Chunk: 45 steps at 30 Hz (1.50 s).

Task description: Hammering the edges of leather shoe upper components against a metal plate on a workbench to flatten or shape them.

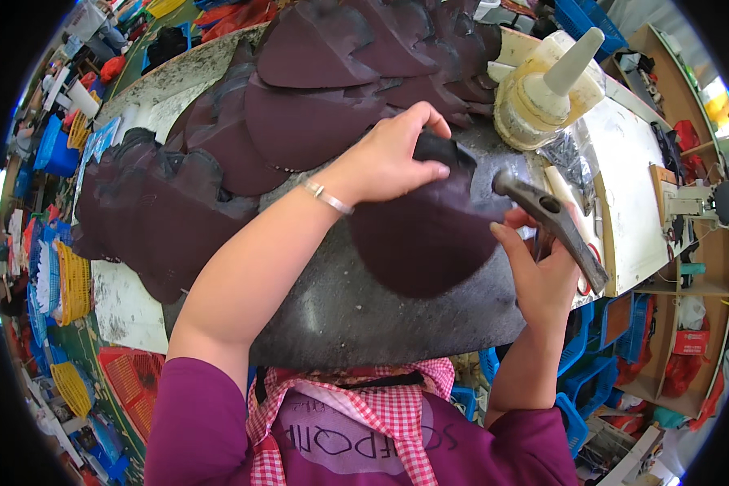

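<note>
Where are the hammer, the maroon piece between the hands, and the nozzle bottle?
Hammer [570,230], head camera view: dark metal head.
Maroon piece [425,253], head camera view: lower, rounded part.
Nozzle bottle [531,112], head camera view: wide body below the nozzle.

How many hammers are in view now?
1: the hammer, held in the right hand, below the pale bottle in the picture. Others may be hidden under the piled maroon pieces.

purple top [490,449], red-white checked apron [269,429], silver bracelet [326,197]

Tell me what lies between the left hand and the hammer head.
The upper part of the maroon piece, then a strip of grey slab, in the head view.
</note>
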{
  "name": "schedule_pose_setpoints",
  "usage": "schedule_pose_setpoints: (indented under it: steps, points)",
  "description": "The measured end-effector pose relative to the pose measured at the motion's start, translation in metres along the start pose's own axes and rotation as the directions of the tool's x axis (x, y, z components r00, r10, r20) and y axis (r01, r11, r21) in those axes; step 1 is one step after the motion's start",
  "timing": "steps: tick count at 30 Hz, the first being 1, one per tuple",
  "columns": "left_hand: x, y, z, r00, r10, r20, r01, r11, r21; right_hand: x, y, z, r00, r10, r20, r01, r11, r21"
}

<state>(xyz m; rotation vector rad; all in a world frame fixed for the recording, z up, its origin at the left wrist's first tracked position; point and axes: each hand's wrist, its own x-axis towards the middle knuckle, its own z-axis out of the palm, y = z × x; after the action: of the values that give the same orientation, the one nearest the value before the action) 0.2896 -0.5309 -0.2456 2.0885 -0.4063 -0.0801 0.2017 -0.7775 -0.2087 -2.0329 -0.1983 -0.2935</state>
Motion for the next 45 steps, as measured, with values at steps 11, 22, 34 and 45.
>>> schedule_pose_setpoints:
  steps: [11, 22, 34, 45]
  points:
    - [-0.175, 0.033, 0.014, 0.959, -0.285, 0.009, 0.267, 0.887, -0.377, -0.052, -0.025, 0.057, 0.855, -0.258, 0.449, 0.361, 0.919, -0.158]
    - [-0.218, 0.016, 0.010, 0.984, 0.047, -0.175, -0.088, 0.968, -0.235, -0.054, -0.037, 0.062, 0.866, -0.123, 0.485, 0.205, 0.971, -0.121]
    - [-0.224, 0.023, -0.001, 0.905, 0.336, -0.260, -0.242, 0.911, 0.335, -0.046, -0.049, 0.059, 0.628, 0.310, 0.714, -0.597, 0.780, 0.187]
    - [-0.233, 0.018, 0.017, 0.823, 0.537, -0.185, -0.330, 0.717, 0.614, -0.045, -0.039, 0.066, 0.634, 0.282, 0.721, -0.530, 0.837, 0.139]
